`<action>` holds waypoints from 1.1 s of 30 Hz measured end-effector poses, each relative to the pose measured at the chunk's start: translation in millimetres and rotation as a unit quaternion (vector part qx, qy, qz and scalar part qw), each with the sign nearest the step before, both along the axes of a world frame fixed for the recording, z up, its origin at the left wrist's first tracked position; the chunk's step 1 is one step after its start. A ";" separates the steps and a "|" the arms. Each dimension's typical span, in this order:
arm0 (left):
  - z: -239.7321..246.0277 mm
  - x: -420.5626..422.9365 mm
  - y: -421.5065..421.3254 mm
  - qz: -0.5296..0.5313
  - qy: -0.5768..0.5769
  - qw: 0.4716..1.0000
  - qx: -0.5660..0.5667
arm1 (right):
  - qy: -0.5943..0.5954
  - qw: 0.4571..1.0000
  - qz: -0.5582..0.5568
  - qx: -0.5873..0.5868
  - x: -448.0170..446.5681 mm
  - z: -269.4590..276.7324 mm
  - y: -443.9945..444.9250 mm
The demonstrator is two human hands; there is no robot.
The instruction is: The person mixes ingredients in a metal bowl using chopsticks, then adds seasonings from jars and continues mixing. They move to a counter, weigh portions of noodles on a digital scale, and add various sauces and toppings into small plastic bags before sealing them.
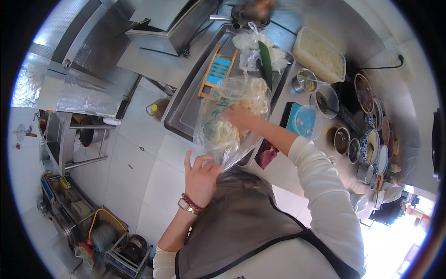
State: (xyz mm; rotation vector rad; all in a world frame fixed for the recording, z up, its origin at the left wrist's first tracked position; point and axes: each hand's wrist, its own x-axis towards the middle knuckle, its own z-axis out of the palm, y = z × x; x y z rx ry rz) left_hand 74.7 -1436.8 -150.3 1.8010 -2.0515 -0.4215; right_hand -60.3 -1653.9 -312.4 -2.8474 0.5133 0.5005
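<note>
A clear plastic bag with green print lies over the near end of a large metal tray. Pale noodle-like strands fill it. My left hand pinches the bag's near edge between thumb and finger, its other fingers raised. Reaching inside, my right hand rests among the strands; its fingertips are hidden, so I cannot tell whether it grips any. Beyond the bag, a wood-framed grater with a blue plate and a green cucumber lie in the tray, beside knotted bags of pale food.
To the right stand a plastic tub of pale shreds, a steel cup, a clear tub with dark contents and several bowls. A round clear container sits on a blue-topped scale. An oil jug stands on the floor.
</note>
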 end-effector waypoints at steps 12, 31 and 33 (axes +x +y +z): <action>22.4 17.3 -3.6 0.060 -0.001 0.998 -0.013 | -0.080 0.993 -0.036 -0.085 -19.1 -32.7 -41.2; 4.0 1.9 3.6 0.054 0.068 0.996 -0.032 | -0.059 0.996 -0.014 -0.065 -56.2 -5.2 -42.6; 1.7 -0.9 4.2 0.050 0.082 0.995 -0.036 | -0.029 0.995 -0.092 -0.003 -53.5 10.3 -45.8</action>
